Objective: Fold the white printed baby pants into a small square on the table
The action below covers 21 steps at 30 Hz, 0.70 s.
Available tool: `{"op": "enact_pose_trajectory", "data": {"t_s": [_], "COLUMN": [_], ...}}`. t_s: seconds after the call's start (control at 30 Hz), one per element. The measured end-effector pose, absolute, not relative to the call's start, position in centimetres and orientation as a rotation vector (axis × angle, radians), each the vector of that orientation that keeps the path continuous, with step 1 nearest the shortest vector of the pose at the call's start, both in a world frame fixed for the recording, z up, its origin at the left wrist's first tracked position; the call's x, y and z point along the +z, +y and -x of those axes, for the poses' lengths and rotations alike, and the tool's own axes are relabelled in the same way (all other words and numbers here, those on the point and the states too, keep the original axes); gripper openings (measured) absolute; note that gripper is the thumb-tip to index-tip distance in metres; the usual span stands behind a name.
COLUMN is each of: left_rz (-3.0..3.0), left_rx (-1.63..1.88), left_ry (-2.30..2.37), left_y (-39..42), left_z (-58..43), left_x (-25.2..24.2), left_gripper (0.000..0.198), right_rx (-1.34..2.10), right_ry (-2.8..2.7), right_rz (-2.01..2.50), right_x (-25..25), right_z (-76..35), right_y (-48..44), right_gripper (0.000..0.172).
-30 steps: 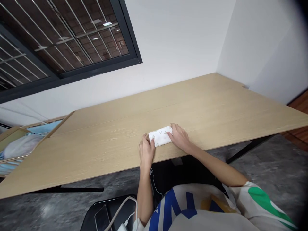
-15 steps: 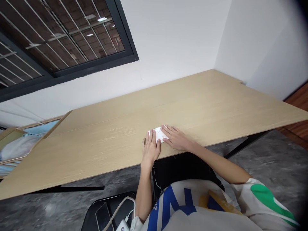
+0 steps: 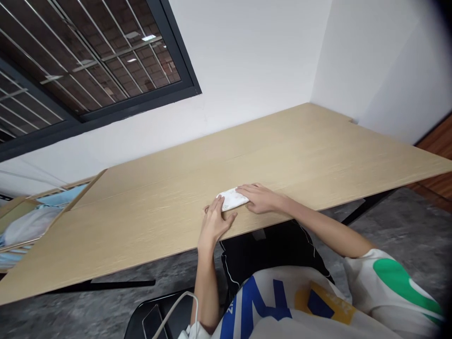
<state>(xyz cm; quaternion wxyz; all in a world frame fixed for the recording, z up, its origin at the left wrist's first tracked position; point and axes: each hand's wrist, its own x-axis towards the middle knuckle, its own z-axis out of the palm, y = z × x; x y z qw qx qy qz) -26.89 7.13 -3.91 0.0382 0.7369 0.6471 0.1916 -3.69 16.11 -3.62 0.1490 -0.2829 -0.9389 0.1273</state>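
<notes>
Head view: a white cloth [image 3: 233,199] lies by the table's [image 3: 148,202] six o'clock edge, looking folded; I can't tell what's left. Left hand [image 3: 213,222] at nine and right hand [image 3: 262,198] at three touch it, loosely open.

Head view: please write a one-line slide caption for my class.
The left hand and right hand touch opposite ends of a white patterned bundle on a pale table.
</notes>
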Motion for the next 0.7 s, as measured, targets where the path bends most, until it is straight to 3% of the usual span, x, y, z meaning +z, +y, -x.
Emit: {"op": "enact_pose_trajectory", "data": {"t_s": [0.13,0.2,0.37,0.5,0.7], "left_rz": [-2.213,-2.082,-1.634,-1.532,-1.928], "left_rx": [0.781,0.97,1.35,1.236,1.029], "left_ry": [2.023,2.054,1.831,1.841,2.388], "left_y": [8.3,8.1,6.1,5.3,5.0], "left_z": [27.3,27.4,26.4,24.9,22.6], "left_x": [-2.7,-2.1,-2.4,-4.0,-5.9], "left_gripper": [0.03,0.025,0.049,0.053,0.047], "right_rx": [0.467,0.65,1.026,1.095,0.913], "right_ry": [-2.569,-2.403,-2.103,-2.179,-2.199], "right_rz": [0.867,0.883,0.806,0.863,0.896], "right_x": [-2.3,-1.5,-1.2,-2.1,-2.2], "right_z": [4.4,4.8,5.6,6.7,8.5], "right_y": [18.1,19.2,21.5,23.2,23.5], "right_gripper": [0.058,0.049,0.051,0.056,0.05]}}
